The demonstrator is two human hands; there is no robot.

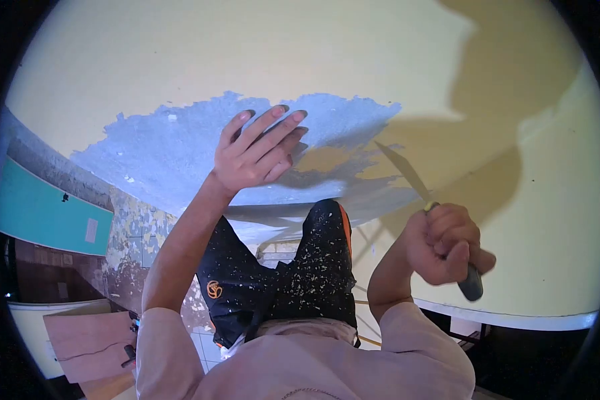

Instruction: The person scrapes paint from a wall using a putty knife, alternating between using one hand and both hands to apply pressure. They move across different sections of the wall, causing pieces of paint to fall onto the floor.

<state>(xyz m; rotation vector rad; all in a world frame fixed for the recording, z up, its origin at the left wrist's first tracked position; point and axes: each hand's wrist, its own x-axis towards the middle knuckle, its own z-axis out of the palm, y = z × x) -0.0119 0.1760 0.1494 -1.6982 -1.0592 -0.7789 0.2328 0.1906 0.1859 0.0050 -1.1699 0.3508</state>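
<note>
My left hand (257,152) is raised before the scraped grey patch (173,150) of the wall, fingers apart and holding nothing; whether the fingertips touch the wall I cannot tell. In my right hand (452,243) is a scraper (407,167), its dark handle wrapped by my fingers and its thin blade pointing up and left toward the patch's right edge. Yellow paint (313,60) surrounds the patch, and its edges are ragged. Pale flakes dot my dark trousers (313,280).
At the left stands a teal panel (53,207). Paint flakes lie scattered over the tiled floor (137,250). A pinkish-brown board (90,340) is at the lower left. Shadows fall on the wall at the right, above a white ledge (540,321).
</note>
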